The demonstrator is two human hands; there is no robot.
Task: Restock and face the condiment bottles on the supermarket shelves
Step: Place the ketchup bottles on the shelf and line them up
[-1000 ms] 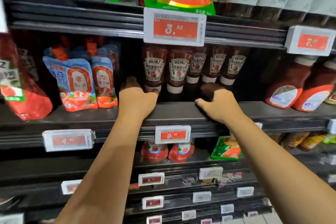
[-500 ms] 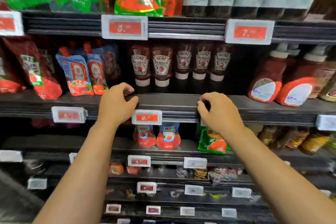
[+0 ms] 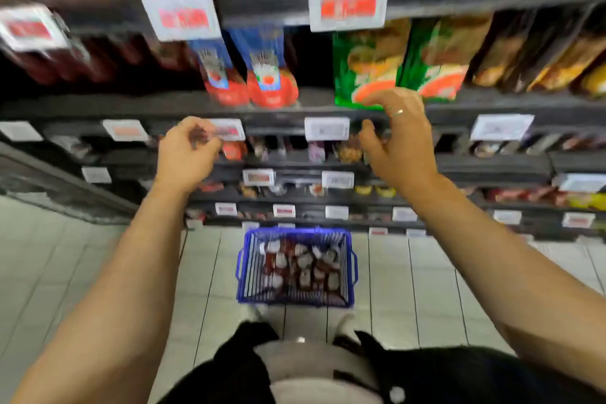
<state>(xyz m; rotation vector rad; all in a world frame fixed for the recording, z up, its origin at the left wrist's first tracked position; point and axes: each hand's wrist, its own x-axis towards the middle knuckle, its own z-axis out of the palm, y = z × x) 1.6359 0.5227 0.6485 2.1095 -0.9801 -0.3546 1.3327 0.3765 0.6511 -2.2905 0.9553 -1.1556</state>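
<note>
A blue wire basket [image 3: 347,272] sits on the tiled floor below me, filled with several dark red ketchup bottles [image 3: 296,264] with white caps. My left hand [image 3: 185,154] hangs in the air in front of the lower shelves, fingers loosely curled, holding nothing. My right hand [image 3: 400,141] is also free in the air, fingers relaxed and spread, a ring on one finger. Two red and blue squeeze bottles [image 3: 252,75] stand on the shelf above my hands. The view is blurred.
Green pouches [image 3: 370,62] and brown packets [image 3: 524,52] fill the shelf to the right. Price tags [image 3: 348,3] line the shelf edges [image 3: 164,108]. Small jars sit on the lower shelves. Pale floor tiles [image 3: 82,272] spread around the basket.
My view has tilted down from the ketchup shelf to the lower shelves and floor basket. Both hands have let go of the shelf edge and dropped away from it.
</note>
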